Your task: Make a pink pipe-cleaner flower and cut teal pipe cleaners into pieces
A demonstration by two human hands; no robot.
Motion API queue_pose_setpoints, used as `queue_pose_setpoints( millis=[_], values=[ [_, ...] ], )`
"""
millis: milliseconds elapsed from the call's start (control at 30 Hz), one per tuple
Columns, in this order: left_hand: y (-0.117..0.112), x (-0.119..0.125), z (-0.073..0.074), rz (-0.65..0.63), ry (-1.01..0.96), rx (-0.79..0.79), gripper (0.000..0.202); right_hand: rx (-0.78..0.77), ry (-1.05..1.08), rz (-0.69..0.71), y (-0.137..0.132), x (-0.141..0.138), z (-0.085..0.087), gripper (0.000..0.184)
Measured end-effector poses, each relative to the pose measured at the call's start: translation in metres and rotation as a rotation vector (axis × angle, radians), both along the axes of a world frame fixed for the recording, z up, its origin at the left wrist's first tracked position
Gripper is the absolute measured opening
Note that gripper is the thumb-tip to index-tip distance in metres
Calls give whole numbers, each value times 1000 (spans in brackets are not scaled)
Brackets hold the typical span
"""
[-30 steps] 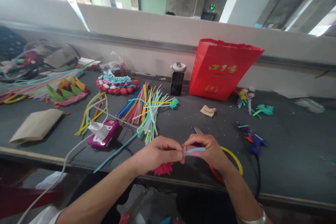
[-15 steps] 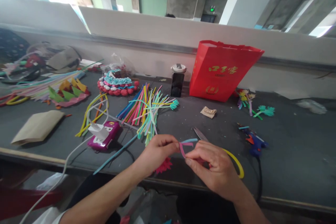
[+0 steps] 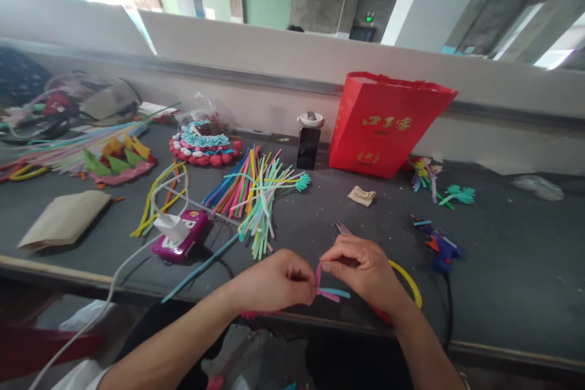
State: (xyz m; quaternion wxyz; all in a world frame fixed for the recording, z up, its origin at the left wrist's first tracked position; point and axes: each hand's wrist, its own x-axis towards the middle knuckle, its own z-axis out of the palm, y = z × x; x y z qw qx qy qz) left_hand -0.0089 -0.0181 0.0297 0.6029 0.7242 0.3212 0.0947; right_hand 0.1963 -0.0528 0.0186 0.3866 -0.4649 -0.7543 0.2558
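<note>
In the head view my left hand (image 3: pixel 292 283) is closed in a pinch around the joined ends of a pink pipe cleaner (image 3: pixel 319 274) and a light blue pipe cleaner (image 3: pixel 338 293). A pink end and the blue end stick out to the right. My right hand (image 3: pixel 354 265) pinches the upper pink end, which stands up between the two hands. Behind the right hand shows the blade of scissors (image 3: pixel 342 228); most of them is hidden. A yellow curved piece (image 3: pixel 410 280) lies beside that hand. Something bright pink (image 3: pixel 260 314) peeks out below my left forearm.
A pile of coloured pipe cleaners (image 3: pixel 260 201) lies ahead, left of a dark bottle (image 3: pixel 309 146). A red bag (image 3: pixel 388 125) stands behind. To the right is a blue glue gun (image 3: pixel 441 248); to the left, a purple power strip (image 3: pixel 183 237) with a trailing white cable (image 3: pixel 112 292).
Both hands have come lower, nearer the table edge. My right hand has moved from the pink piece's lower end to an upper one, which is now bent upward.
</note>
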Motion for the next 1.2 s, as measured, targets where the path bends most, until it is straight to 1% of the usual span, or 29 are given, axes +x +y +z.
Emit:
queue_pose_setpoints(
  millis=[67, 100, 133, 200, 233, 300, 367, 433, 500, 533, 600, 633, 667, 733, 800, 867, 933, 1067, 1133, 1200],
  values=[
    [-3, 2, -4, 63, 94, 214, 18, 110, -70, -4, -6, 0, 5, 10],
    [-4, 2, -6, 111, 121, 295, 18, 154, -93, -4, -10, 0, 8, 11],
    [-4, 3, -7, 161, 133, 345, 19, 187, -108, -6, -13, -1, 11, 11],
    [-4, 5, -8, 269, 103, 346, 19, 230, -126, -3, -19, -2, 15, 11],
    [-3, 5, -8, 323, 63, 305, 20, 239, -130, -3, -22, -3, 16, 10],
    [-1, 6, -6, 415, -58, 165, 20, 237, -120, 3, -25, -5, 18, 11],
    [1, 8, -4, 492, -224, -31, 21, 211, -91, 7, -25, -8, 17, 12],
    [2, 8, -3, 525, -398, -248, 20, 160, -57, -1, -21, -10, 13, 12],
    [3, 7, -3, 480, -517, -443, 17, 92, -21, -16, -14, -11, 8, 14],
    [3, 6, -4, 423, -539, -516, 16, 52, 6, -18, -10, -11, 4, 14],
    [4, 3, -4, 289, -522, -597, 15, -21, 84, -7, -2, -9, -2, 12],
    [4, 2, -4, 225, -489, -608, 14, -56, 121, 4, 1, -8, -5, 10],
    [4, 0, -3, 170, -444, -594, 14, -82, 147, 13, 3, -7, -6, 9],
    [4, -2, -2, 88, -323, -489, 12, -97, 147, 14, 4, -3, -7, 7],
    [4, -2, -1, 38, -190, -319, 13, -51, 95, 3, 2, 0, -3, 6],
    [4, -2, -2, 34, -82, -156, 15, 17, 34, -14, -3, 2, 4, 8],
    [3, 0, -6, 91, -26, -39, 17, 84, -16, -28, -9, 2, 10, 10],
    [1, 6, -13, 318, -30, 121, 19, 179, -64, -42, -21, -3, 17, 13],
    [1, 8, -13, 423, -87, 134, 22, 175, -67, -35, -24, -7, 15, 13],
    [1, 10, -11, 504, -200, 53, 22, 146, -59, -30, -24, -11, 12, 12]
  ],
)
